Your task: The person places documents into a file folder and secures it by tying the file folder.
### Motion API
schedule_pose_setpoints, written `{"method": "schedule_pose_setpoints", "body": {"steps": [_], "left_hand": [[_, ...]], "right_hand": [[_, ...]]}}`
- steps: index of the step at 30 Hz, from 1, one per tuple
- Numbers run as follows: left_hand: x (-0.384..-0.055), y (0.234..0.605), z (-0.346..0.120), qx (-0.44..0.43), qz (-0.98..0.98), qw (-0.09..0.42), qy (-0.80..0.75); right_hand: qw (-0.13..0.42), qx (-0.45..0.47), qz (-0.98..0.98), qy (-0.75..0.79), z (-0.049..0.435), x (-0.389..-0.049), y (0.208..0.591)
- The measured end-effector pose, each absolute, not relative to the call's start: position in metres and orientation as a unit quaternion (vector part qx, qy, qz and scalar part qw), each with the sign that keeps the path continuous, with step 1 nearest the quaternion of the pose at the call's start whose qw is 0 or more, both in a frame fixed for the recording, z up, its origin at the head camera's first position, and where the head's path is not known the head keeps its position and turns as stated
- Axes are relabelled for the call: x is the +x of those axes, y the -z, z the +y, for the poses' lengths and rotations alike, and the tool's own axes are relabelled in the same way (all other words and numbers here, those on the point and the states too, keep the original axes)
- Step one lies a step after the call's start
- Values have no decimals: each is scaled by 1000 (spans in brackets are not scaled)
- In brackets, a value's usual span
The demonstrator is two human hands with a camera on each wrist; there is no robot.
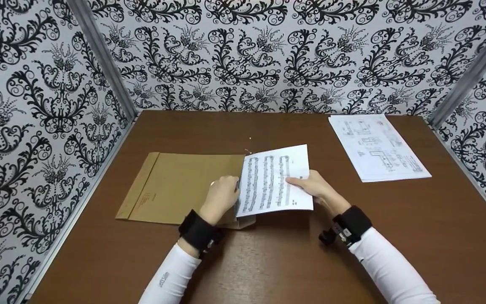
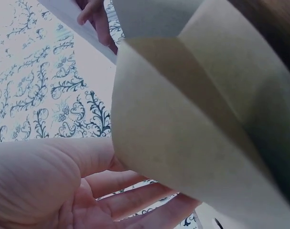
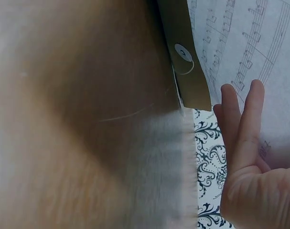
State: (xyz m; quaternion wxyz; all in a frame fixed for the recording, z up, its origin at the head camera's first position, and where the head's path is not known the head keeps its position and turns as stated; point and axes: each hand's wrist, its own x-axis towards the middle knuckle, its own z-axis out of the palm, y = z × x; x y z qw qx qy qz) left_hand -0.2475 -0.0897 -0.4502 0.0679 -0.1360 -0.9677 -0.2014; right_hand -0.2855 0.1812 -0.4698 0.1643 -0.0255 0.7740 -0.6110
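A brown string-tie envelope (image 1: pixel 184 181) lies flat on the left of the table. At its right-hand opening, my left hand (image 1: pixel 222 195) pinches the edge; the left wrist view shows the folded kraft-paper flap (image 2: pixel 164 124) by the thumb and fingers. My right hand (image 1: pixel 321 188) holds printed sheet music (image 1: pixel 264 181) by its right side, thumb on top and fingers underneath. The sheet music is raised off the table, its left edge at the envelope's mouth. Whether any of it sits inside cannot be seen. A round white button (image 3: pixel 183 52) with a string shows on the envelope.
Papers with technical drawings (image 1: pixel 380 150) lie at the back right of the brown wooden table (image 1: pixel 395 219). Patterned black-and-white walls (image 1: pixel 247 59) enclose the back and sides. Both wrists wear black camera straps (image 1: pixel 198 230).
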Motion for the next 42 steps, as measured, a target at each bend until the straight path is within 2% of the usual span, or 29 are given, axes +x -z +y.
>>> {"method": "schedule_pose_setpoints", "body": {"steps": [11, 26, 35, 42], "left_hand": [[-248, 451, -93, -125, -958, 60, 251], [-244, 448, -92, -118, -956, 72, 259], [-244, 446, -95, -105, -955, 70, 267], [-247, 446, -96, -93, -956, 55, 272]], "right_hand": [[193, -38, 766, 612, 176, -291, 468], [201, -28, 732, 650, 182, -286, 461], [179, -46, 735, 653, 190, -281, 447], [236, -74, 724, 644, 205, -276, 435]]}}
